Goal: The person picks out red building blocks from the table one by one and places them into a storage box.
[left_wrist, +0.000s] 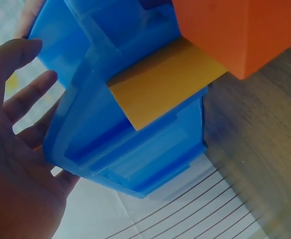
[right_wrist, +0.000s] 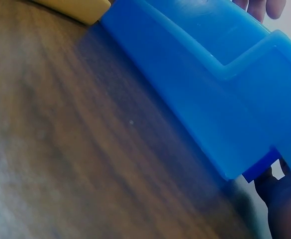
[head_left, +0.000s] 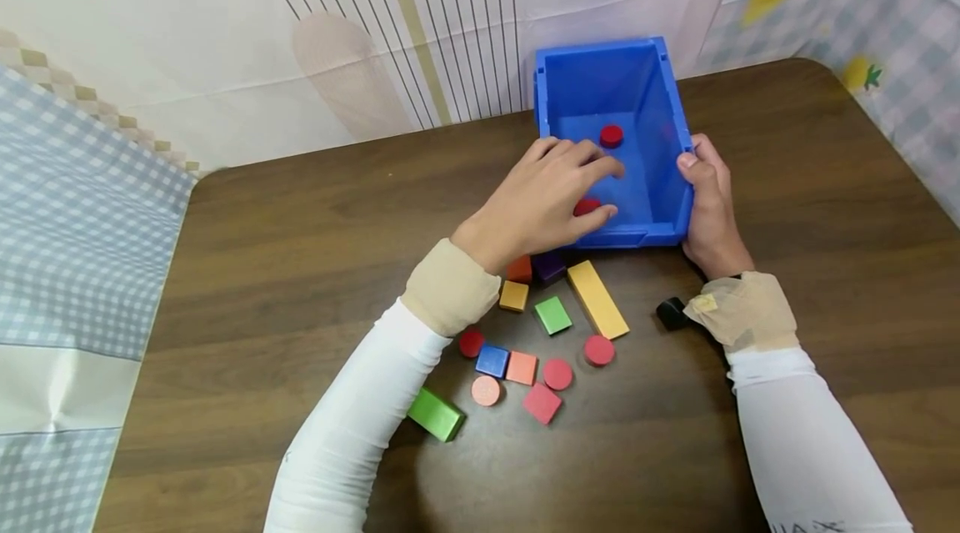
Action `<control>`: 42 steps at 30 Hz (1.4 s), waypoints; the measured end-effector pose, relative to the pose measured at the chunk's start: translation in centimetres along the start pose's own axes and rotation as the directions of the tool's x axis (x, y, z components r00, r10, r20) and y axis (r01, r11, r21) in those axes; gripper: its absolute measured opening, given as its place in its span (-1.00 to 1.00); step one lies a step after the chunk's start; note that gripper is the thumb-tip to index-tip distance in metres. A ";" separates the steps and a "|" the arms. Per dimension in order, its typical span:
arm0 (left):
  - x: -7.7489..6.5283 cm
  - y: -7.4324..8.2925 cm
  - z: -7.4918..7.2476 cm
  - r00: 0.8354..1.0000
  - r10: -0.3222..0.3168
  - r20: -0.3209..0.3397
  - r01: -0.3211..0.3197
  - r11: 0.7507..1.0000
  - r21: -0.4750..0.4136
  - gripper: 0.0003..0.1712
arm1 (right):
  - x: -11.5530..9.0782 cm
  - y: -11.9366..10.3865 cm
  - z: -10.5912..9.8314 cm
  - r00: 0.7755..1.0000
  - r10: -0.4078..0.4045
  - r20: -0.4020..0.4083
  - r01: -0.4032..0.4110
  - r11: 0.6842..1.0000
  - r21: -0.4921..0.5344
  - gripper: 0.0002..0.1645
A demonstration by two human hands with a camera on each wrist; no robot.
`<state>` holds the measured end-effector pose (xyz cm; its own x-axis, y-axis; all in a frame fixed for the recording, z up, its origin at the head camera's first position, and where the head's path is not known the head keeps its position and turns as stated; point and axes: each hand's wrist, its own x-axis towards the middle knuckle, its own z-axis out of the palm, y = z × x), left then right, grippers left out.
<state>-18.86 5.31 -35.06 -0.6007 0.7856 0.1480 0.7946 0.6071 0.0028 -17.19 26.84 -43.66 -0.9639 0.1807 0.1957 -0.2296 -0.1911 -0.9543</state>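
A blue plastic bin [head_left: 663,231] stands at the back of the table. My right hand [head_left: 711,212] grips its right wall, thumb over the rim and fingers outside. Above the bin's opening is my left hand [head_left: 551,191], thumb and fingers spread apart. One red disc [head_left: 611,136] lies on the bin floor; another red disc [head_left: 587,206] shows partly behind the left thumb. In the left wrist view the left fingers [left_wrist: 33,94] are apart beside the bin wall [left_wrist: 85,144]. The right wrist view shows the bin's side [right_wrist: 195,114] close up.
In front of the bin lie a long yellow block [head_left: 597,299], a green square block [head_left: 553,315], a blue block [head_left: 492,360], a green block [head_left: 437,414] and several red and pink pieces, including a red disc [head_left: 599,350]. A patterned cloth [head_left: 225,41] hangs behind the table.
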 end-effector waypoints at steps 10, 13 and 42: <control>-0.7 1.0 -0.3 0.999 0.047 -0.001 -0.047 0.998 -0.039 -0.49 | -0.2 -0.3 -0.1 1.000 0.012 0.001 -0.012 1.000 -0.024 -0.51; -0.7 1.2 -0.2 0.999 0.050 0.013 -0.050 0.999 -0.022 -0.49 | -0.2 -0.4 -0.2 1.000 0.015 0.002 -0.015 0.999 -0.029 -0.49; -2.7 2.1 0.5 0.991 0.123 -0.044 -0.123 0.992 -0.012 -0.50 | 0.1 0.0 -0.2 1.000 0.013 0.009 -0.013 1.000 -0.009 -0.50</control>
<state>-15.62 4.47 -35.97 -0.4942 0.8482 0.1906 0.8637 0.5041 -0.0039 -17.26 27.05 -43.68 -0.9679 0.1695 0.1856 -0.2163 -0.1851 -0.9586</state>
